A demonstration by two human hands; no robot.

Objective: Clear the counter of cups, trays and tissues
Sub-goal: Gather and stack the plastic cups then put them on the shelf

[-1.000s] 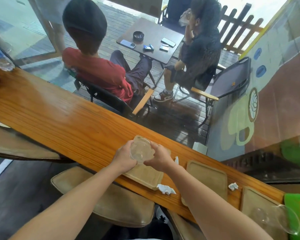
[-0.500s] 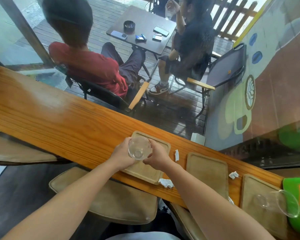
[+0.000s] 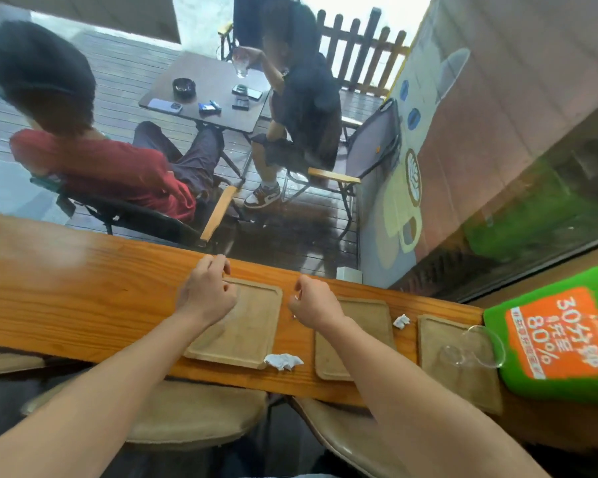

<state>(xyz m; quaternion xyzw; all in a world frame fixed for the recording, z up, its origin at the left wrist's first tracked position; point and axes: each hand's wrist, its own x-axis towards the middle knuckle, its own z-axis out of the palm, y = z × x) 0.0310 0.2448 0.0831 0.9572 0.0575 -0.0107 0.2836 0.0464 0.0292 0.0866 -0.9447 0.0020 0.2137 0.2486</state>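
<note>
Three wooden trays lie on the long wooden counter [image 3: 83,291]. My left hand [image 3: 206,293] curls over the far-left corner of the left tray [image 3: 246,326], thumb on its surface. My right hand [image 3: 313,301] is between that tray and the middle tray [image 3: 363,315], its fingers pinched on a small white tissue strip [image 3: 292,298]. A crumpled tissue [image 3: 283,361] lies at the left tray's near-right corner. Another small tissue [image 3: 401,320] sits between the middle and right trays. A clear glass cup [image 3: 473,346] lies on its side on the right tray [image 3: 439,343].
A green and orange box [image 3: 556,336] stands at the counter's right end, touching the cup. A window pane runs along the counter's far edge; two people sit at a table outside. Padded stools [image 3: 187,412] stand under the near edge.
The clear cup that both hands held over the left tray is out of sight. My hands have parted, the left to the tray's corner, the right to the tissue strip.
</note>
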